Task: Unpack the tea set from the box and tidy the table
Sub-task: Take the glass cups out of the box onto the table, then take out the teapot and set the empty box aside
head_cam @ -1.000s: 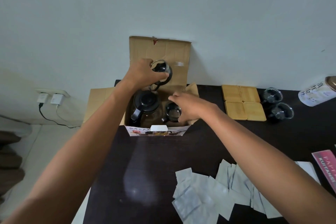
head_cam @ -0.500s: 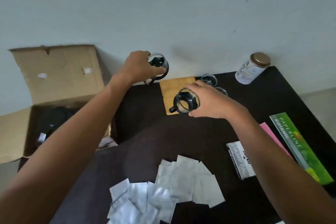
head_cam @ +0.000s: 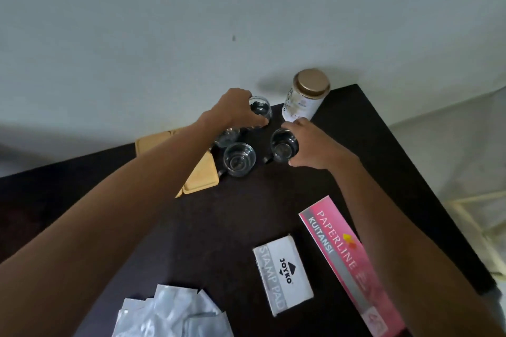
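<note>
My left hand (head_cam: pixel 237 112) grips a small glass tea cup (head_cam: pixel 260 110) at the back of the dark table (head_cam: pixel 219 227), close to the wall. My right hand (head_cam: pixel 312 142) holds a second glass cup (head_cam: pixel 283 145) down on the table to the right. Two more glass cups stand between my arms: one (head_cam: pixel 239 159) in front, another (head_cam: pixel 227 137) partly hidden behind my left wrist. Wooden coasters (head_cam: pixel 201 176) lie left of the cups, partly under my left forearm. The cardboard box is out of view.
A white jar with a gold lid (head_cam: pixel 305 97) stands just behind my right hand. A white stamp-pad box (head_cam: pixel 283 273) and a pink receipt book (head_cam: pixel 349 262) lie in front. Several silver sachets (head_cam: pixel 172 314) are heaped at the near edge. The table's right edge drops off nearby.
Both hands carried a glass cup each from the box rightward to the back right of the table, beside the two standing cups. The view swung right and the box left the frame.
</note>
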